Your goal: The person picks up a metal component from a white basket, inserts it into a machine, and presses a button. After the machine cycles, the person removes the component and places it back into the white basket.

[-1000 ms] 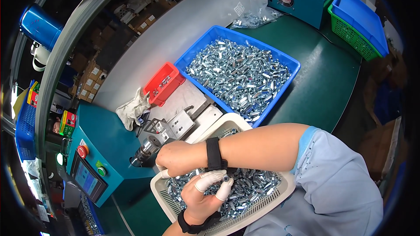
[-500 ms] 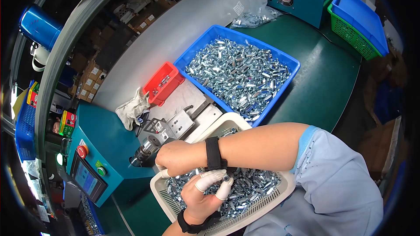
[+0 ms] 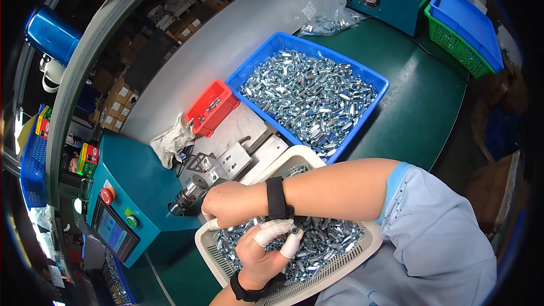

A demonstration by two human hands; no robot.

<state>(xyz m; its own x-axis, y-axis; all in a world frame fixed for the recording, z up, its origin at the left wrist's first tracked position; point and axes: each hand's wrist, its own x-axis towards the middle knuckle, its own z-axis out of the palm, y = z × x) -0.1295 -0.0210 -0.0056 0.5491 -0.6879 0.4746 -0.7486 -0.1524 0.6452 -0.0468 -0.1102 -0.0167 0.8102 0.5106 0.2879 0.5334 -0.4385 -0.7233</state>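
Pinching one metal piece (image 3: 293,230), the left hand (image 3: 256,254) has the basket (image 3: 371,239) below it; the right hand (image 3: 229,204), chuck (image 3: 188,196) just beside it, hides its grip, can't tell!

- dark green: tabletop (image 3: 419,102)
- blue: tray (image 3: 381,84), toward tabletop's far edge
- cream, slot-patterned: basket (image 3: 371,241), tabletop near edge
- silver: metal pieces (image 3: 309,96) in both
- red: small bin (image 3: 222,115), far edge
- teal: machine (image 3: 133,173), left edge; red, green buttons (image 3: 106,195)
- green, hole-patterned: crate (image 3: 453,45), far right corner
- white: finger covers (image 3: 291,245)
- black: wrist straps (image 3: 276,199)
- pale blue: sleeve (image 3: 433,221)
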